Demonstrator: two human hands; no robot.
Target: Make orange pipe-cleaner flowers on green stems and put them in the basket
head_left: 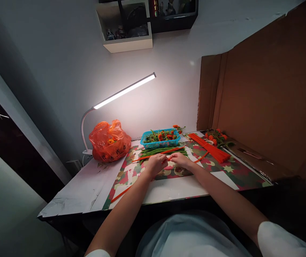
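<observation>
My left hand (157,164) and my right hand (180,159) meet over the middle of the table, fingertips pinched close together. Between them shows a bit of orange, which looks like part of a pipe cleaner (169,159); most of it is hidden by my fingers. An orange length (121,194) comes out past my left forearm, and another short one (202,157) lies right of my right hand; I cannot tell whether either joins the held piece. Just behind my hands lie green stems (147,153) with an orange pipe cleaner (173,150) across them.
A blue basket (159,144) of orange flowers stands at the back. Right of it lie a bundle of orange pipe cleaners (213,150) and more flowers (215,137). An orange plastic bag (110,142) and a lit lamp (125,91) are left; cardboard (262,89) rises on the right.
</observation>
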